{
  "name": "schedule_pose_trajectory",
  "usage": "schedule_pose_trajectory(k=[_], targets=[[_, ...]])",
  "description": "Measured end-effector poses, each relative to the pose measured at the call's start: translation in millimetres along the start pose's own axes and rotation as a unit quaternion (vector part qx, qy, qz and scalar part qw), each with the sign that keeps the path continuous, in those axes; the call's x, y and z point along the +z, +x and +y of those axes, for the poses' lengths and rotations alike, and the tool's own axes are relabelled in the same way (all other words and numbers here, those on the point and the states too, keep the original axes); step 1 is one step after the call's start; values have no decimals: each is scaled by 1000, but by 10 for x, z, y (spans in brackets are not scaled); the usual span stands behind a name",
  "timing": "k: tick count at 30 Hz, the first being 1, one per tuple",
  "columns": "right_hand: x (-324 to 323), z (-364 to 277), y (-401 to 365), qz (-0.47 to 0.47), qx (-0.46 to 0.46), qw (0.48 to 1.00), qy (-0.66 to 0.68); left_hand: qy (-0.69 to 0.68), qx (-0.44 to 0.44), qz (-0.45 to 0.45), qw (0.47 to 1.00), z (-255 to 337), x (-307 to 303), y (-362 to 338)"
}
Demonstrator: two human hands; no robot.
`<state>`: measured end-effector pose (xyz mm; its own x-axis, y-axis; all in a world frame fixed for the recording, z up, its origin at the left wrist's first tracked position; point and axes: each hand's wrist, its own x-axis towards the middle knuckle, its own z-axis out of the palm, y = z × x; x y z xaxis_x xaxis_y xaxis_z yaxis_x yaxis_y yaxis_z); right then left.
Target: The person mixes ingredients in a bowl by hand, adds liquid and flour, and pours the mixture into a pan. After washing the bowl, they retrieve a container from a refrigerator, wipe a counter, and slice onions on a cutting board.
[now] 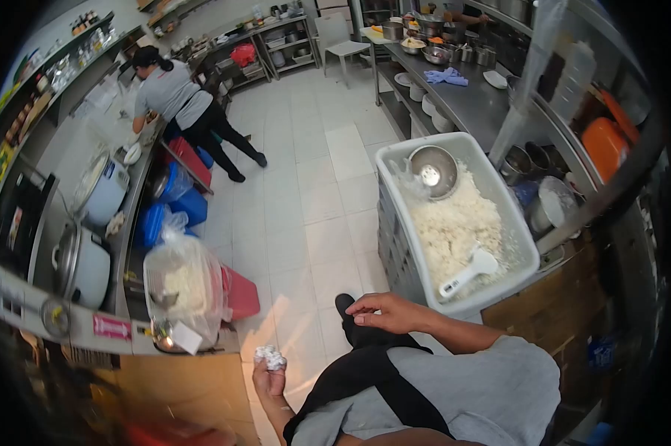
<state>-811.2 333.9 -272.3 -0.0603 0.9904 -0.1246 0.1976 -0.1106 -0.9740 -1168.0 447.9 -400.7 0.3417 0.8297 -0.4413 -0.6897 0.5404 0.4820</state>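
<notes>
Plainly, from the head camera we take the white tub (491, 293) as our landmark. To its left, low in the view, our left hand (271, 380) has its fingers closed around a white crumpled bundle (271, 357). Just beside the tub's near left corner, our right hand (386, 312) hangs with its fingers loosely bent and partly open. Within the tub we see a heap of white rice (454, 227), with a steel bowl (443, 160) at the far end and a white scoop (469, 273) lying on the rice at the near end. Well to the tub's left, past our left hand, a clear plastic bag (215, 286) with rice inside sits by a red bin (240, 293). Farther off, beyond the tub and to its left, a co-worker (175, 97) leans over a counter. Behind the tub, we make out a blue cloth (447, 76) on a steel counter (469, 91).
</notes>
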Motion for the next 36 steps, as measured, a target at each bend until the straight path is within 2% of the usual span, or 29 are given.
schedule_pose_trajectory(k=[2,3,4,5,7,10,12,18,21,25,27,28,32,33,36], targets=[[-232,-39,533,7,-17,1000,-8,34,-16,6,999,118,437,515],[-374,-57,795,20,-55,997,-44,48,-29,12,998,180,625,741],[-490,-58,1058,32,-86,993,-77,40,-43,-37,998,288,820,1040],[-627,-91,1302,45,-116,986,-114,48,-41,7,998,402,999,1267],[-935,-364,1712,44,-91,990,-99,59,-31,-122,990,664,1290,1823],[-1272,-527,2225,62,-91,988,-111,78,-17,-117,990,1004,1762,2506],[-1489,-545,2553,85,-102,984,-122,98,-9,-97,990,1128,1862,3036],[-2171,-433,3365,173,4,977,-125,127,-73,-69,987,1072,2427,4626],[-2653,-204,3780,217,71,960,-160,124,-139,-141,972,970,2769,5576],[-3351,-269,4149,329,201,895,-224,154,-201,-181,950,800,3575,6759],[-3781,-527,4216,400,185,865,-240,152,-239,-228,932,692,4085,7322],[-3963,-609,4227,438,186,850,-227,207,-232,-213,926,652,4437,7474],[-4651,-981,4219,581,179,777,-163,239,-248,-319,883,381,5368,8286],[-4879,-1016,4193,614,174,754,-153,239,-250,-321,882,294,5574,8424],[-5677,-1025,4040,689,88,704,-145,233,-261,-323,880,-112,6034,8817]])
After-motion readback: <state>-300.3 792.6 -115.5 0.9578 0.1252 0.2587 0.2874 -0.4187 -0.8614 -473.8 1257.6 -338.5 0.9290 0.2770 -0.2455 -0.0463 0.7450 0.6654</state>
